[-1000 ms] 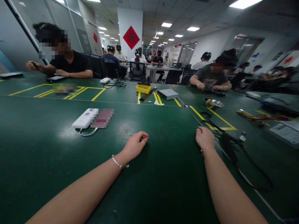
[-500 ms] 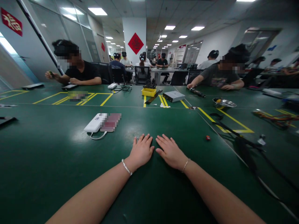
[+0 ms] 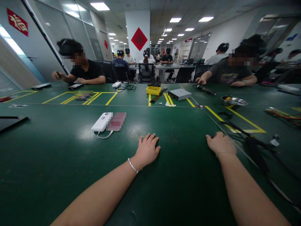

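Note:
My left hand [image 3: 148,150] lies palm down on the green table [image 3: 178,175], its fingers spread and nothing held. A silver bracelet circles that wrist. Farther right, my right hand [image 3: 221,143] rests on the table with its fingers curled around a small red object [image 3: 213,136]. Only a sliver of this object shows between thumb and fingers; the rest is hidden, and its kind is unclear. Beyond my left hand lies a white power bank [image 3: 102,121] marked 15, its short white cable running to a blurred-out reddish flat item [image 3: 117,121].
Black cables [image 3: 254,147] lie right of my right hand. Farther back are a yellow tray [image 3: 153,90], a grey box [image 3: 180,94], a metal bowl [image 3: 234,101] and yellow tape lines. A dark flat device [image 3: 11,123] sits at left. Two people sit across the table.
My right hand has moved right, from beside my left hand to the small red object, and its fingers have curled around it. My left hand stays flat; the view has shifted slightly.

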### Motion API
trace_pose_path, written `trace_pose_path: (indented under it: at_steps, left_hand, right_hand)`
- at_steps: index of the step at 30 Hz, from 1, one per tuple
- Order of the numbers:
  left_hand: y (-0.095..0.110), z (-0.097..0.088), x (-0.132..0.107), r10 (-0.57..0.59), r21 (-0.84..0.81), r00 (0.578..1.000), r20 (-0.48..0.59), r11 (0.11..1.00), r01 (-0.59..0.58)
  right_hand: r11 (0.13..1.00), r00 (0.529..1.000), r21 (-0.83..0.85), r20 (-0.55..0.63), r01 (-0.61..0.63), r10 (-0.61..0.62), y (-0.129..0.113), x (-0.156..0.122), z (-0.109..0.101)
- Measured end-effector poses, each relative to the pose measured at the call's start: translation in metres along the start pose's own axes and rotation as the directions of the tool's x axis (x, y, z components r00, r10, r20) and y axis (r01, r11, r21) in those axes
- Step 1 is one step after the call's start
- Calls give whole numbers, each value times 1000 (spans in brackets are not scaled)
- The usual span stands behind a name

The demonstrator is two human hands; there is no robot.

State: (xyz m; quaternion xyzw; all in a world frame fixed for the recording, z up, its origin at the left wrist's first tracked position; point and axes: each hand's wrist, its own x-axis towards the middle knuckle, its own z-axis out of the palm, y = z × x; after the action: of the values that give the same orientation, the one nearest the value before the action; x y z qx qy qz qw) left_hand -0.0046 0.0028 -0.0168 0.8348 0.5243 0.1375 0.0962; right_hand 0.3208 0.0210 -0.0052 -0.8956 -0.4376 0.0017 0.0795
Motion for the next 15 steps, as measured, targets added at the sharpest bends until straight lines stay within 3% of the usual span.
trace_pose_path:
  at_steps: [4, 15]
  left_hand:
    - [0, -3, 0, -8, -11, 1000, 16, 1000, 8]
    - [-1, -8, 3, -13, -58, 1000, 26, 998, 14]
  right_hand:
    - [999, 1000, 38, 9, 20, -21, -3, 1, 7]
    - [997, 997, -22, -35, 68, -69, -12, -9, 0]
